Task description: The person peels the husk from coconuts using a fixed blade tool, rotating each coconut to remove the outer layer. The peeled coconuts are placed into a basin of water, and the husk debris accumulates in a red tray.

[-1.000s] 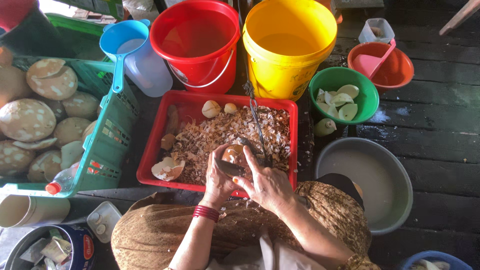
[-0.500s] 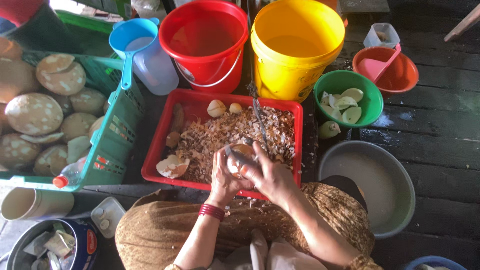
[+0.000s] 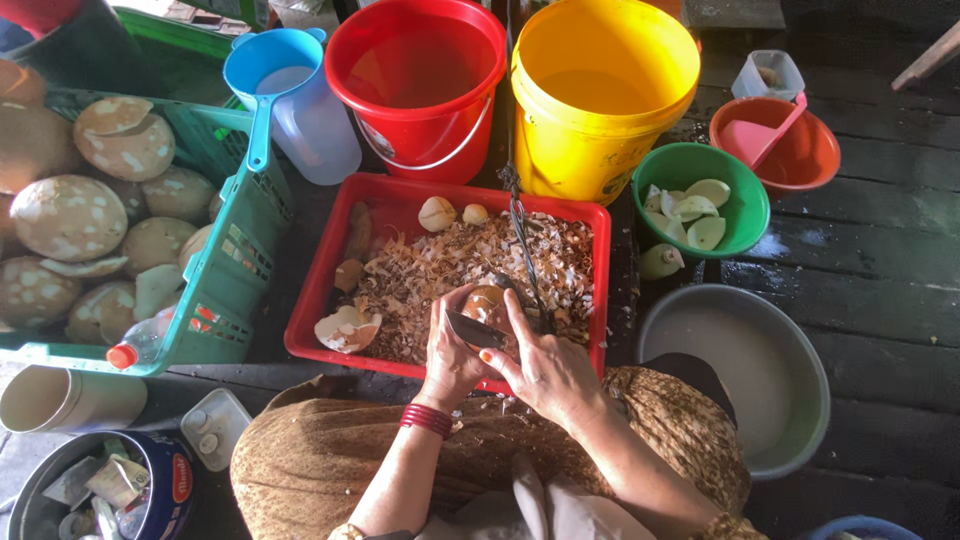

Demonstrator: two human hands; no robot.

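At lower centre, the left hand (image 3: 448,352) cups a brown coconut piece (image 3: 487,304) above the red tray (image 3: 322,278), catching shavings, while the right hand (image 3: 545,372) grips a knife (image 3: 474,331) against it.

Bare forearms, red bangles (image 3: 427,420) — left wrist, brown patterned skirt (image 3: 310,470)

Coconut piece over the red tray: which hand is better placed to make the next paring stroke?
Probably the right hand: it grips the knife, blade against the coconut piece. The left hand cups the piece from below over the red tray, so it steadies.
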